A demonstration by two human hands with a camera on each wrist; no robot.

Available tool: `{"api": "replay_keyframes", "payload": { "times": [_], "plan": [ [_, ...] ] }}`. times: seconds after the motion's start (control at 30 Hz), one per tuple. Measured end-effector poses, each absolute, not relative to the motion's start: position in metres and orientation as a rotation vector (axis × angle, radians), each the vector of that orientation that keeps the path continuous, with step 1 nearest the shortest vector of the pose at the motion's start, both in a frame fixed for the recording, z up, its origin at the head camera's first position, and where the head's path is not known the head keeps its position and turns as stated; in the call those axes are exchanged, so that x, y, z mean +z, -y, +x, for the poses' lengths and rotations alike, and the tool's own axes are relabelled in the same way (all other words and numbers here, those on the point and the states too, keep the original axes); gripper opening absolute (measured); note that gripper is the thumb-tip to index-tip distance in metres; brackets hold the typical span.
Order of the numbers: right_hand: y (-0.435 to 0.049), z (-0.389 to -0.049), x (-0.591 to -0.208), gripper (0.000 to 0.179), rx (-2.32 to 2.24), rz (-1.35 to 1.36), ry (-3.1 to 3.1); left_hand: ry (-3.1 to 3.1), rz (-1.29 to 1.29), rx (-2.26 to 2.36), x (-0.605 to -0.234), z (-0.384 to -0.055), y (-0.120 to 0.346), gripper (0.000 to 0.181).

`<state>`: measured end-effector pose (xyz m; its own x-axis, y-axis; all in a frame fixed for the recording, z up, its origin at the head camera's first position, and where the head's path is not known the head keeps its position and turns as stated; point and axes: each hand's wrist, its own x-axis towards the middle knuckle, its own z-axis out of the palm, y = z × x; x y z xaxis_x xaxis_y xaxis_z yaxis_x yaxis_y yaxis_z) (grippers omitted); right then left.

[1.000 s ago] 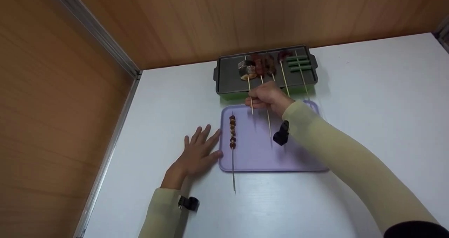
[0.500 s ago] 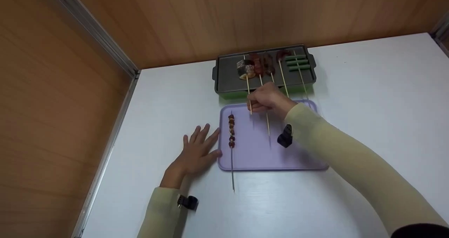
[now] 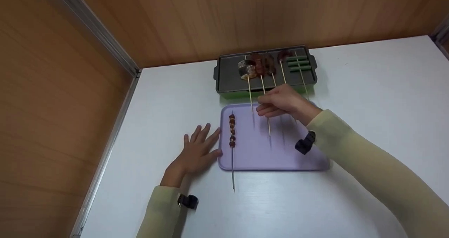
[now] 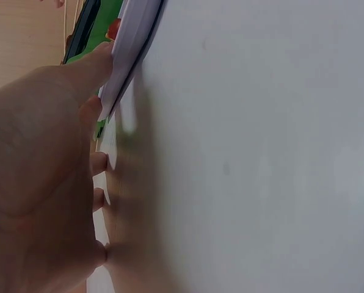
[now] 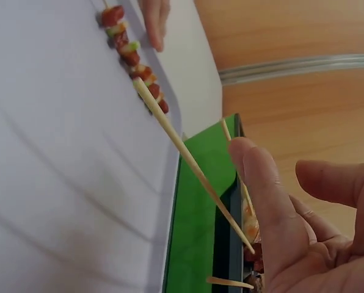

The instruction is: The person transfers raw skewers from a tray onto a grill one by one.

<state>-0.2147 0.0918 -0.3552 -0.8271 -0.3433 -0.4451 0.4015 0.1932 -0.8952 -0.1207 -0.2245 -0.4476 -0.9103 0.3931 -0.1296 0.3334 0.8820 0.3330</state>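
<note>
My left hand [image 3: 194, 157] lies spread on the white table, thumb and a fingertip at the left rim of the lilac tray [image 3: 252, 160]. A skewer of small brown pieces [image 3: 232, 131] lies on that tray. At the front of the grill my right hand [image 3: 280, 101] hovers beside the stick of a red meat skewer [image 3: 259, 67]. In the right wrist view its thumb and fingers [image 5: 267, 207] stand apart, with a bare stick [image 5: 188, 155] passing in front of them. A skewer with a thick dark-skinned piece [image 3: 247, 69] rests on the grill, its stick reaching out over the tray.
The green grill with a dark top plate [image 3: 228, 81] stands against the wooden back wall [image 3: 210, 20]. It also bears a brown skewer [image 3: 270, 65], a dark curled one [image 3: 283, 55] and one with green pieces [image 3: 298, 63]. Their sticks jut out toward the tray.
My right hand has let go of the stick of the dark-skinned skewer and moved right to the red meat skewer's stick. The left hand has stayed put.
</note>
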Motion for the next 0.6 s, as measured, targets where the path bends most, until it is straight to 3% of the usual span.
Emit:
{"api": "replay_keyframes", "payload": {
  "times": [0.4,0.6],
  "plan": [
    [-0.078,-0.143,-0.38,0.024,-1.38,-0.487,-1.937,-2.848,0.539,0.445,-0.449,-0.121,0.226,0.068],
    [-0.063,-0.125,-0.418,0.021,-1.434,-0.417,-1.97,-2.86,0.531,0.455,-0.45,-0.121,0.224,0.068]
  ]
}}
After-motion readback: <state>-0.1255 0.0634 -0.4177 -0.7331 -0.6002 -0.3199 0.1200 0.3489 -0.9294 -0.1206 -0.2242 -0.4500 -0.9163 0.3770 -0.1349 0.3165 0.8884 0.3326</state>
